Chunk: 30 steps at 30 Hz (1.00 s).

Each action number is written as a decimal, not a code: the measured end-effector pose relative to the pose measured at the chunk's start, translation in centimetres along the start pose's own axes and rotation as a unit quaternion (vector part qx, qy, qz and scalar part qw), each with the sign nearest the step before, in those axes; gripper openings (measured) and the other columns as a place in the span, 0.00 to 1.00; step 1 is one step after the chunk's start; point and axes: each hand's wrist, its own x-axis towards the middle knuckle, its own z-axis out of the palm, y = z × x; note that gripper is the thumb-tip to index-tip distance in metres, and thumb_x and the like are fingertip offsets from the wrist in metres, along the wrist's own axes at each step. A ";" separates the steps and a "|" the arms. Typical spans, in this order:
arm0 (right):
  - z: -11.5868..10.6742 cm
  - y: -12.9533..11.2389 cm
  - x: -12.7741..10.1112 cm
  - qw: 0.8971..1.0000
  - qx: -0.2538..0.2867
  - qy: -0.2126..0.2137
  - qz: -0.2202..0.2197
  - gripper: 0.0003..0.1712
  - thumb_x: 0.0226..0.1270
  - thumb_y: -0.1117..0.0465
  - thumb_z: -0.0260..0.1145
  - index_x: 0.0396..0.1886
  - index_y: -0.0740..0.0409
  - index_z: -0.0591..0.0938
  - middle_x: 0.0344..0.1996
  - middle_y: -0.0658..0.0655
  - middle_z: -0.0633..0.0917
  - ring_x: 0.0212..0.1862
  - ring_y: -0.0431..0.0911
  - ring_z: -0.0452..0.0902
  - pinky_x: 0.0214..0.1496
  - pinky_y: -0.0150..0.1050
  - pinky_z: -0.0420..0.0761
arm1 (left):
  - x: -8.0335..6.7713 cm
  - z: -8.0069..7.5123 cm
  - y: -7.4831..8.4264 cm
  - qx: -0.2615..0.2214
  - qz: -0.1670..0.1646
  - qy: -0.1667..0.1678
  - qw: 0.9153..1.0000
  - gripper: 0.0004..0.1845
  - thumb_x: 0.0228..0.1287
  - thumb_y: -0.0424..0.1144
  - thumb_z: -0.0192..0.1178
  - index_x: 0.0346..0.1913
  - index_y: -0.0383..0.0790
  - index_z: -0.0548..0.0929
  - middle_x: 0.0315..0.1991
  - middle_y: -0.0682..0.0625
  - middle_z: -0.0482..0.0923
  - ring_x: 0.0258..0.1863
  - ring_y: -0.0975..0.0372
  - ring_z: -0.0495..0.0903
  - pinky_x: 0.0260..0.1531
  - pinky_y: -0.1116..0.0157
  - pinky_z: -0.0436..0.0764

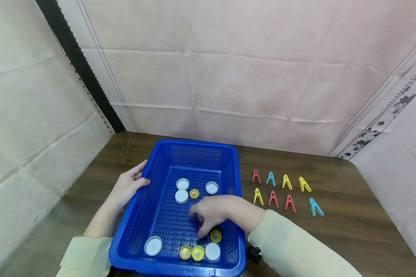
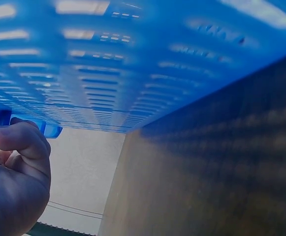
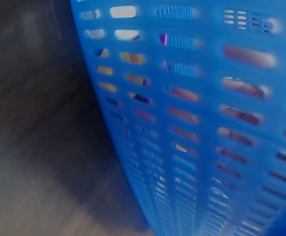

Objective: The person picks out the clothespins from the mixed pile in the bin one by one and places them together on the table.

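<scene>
A blue plastic basket point(image 1: 175, 151) with perforated walls stands on the table. My left hand point(image 1: 129, 185) grips its left rim, thumb over the edge; in the left wrist view the hand point(image 2: 19, 172) shows beside the slotted wall. Down inside the basket is my right hand point(image 1: 213, 211), fingers pointing at the floor on the right side. Something reddish-purple shows partly beneath it; whether the fingers pinch it is hidden. Around it lie white bottle caps, such as one cap point(image 1: 212, 187), and yellow caps, such as one point(image 1: 215, 236). The slotted wall point(image 3: 206, 128) covers the hand in the right wrist view.
Several letter A pieces in red, blue and yellow lie in two rows right of the basket, among them a blue A point(image 1: 315, 207) and a red A point(image 1: 256, 176). The brown wooden table point(image 1: 360, 219) meets pale cloth walls point(image 1: 246, 84) behind and at both sides.
</scene>
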 end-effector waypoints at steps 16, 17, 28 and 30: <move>-1.2 0.6 0.5 0.995 0.076 0.054 -0.036 0.27 0.59 0.55 0.69 0.58 0.55 0.75 0.40 0.47 0.81 0.41 0.33 0.76 0.44 0.27 0.75 | -0.1 0.0 0.3 -0.004 -0.001 -0.002 1.000 0.36 0.63 0.34 0.56 0.73 0.46 0.56 0.53 0.33 0.75 0.36 0.54 0.83 0.30 0.58 0.83; -1.2 0.6 0.5 0.995 0.072 0.056 -0.031 0.28 0.58 0.55 0.69 0.58 0.55 0.75 0.40 0.46 0.81 0.40 0.33 0.76 0.44 0.27 0.75 | -0.1 0.0 0.3 -0.004 -0.001 -0.002 1.000 0.36 0.63 0.34 0.56 0.73 0.46 0.55 0.53 0.33 0.75 0.36 0.54 0.83 0.30 0.58 0.83; -0.3 1.1 1.6 0.997 0.021 0.035 0.066 0.33 0.56 0.52 0.71 0.61 0.53 0.73 0.40 0.48 0.81 0.38 0.37 0.75 0.42 0.31 0.76 | -0.2 0.1 0.4 -0.001 -0.003 0.004 1.000 0.36 0.63 0.35 0.56 0.73 0.47 0.56 0.54 0.34 0.75 0.37 0.54 0.83 0.30 0.58 0.83; 0.0 1.2 1.9 0.997 0.018 0.033 0.073 0.36 0.55 0.52 0.72 0.64 0.51 0.70 0.43 0.48 0.81 0.42 0.38 0.76 0.45 0.33 0.76 | -0.3 0.1 0.3 0.000 -0.005 0.004 1.000 0.36 0.63 0.35 0.56 0.73 0.48 0.56 0.54 0.34 0.75 0.37 0.54 0.83 0.31 0.58 0.83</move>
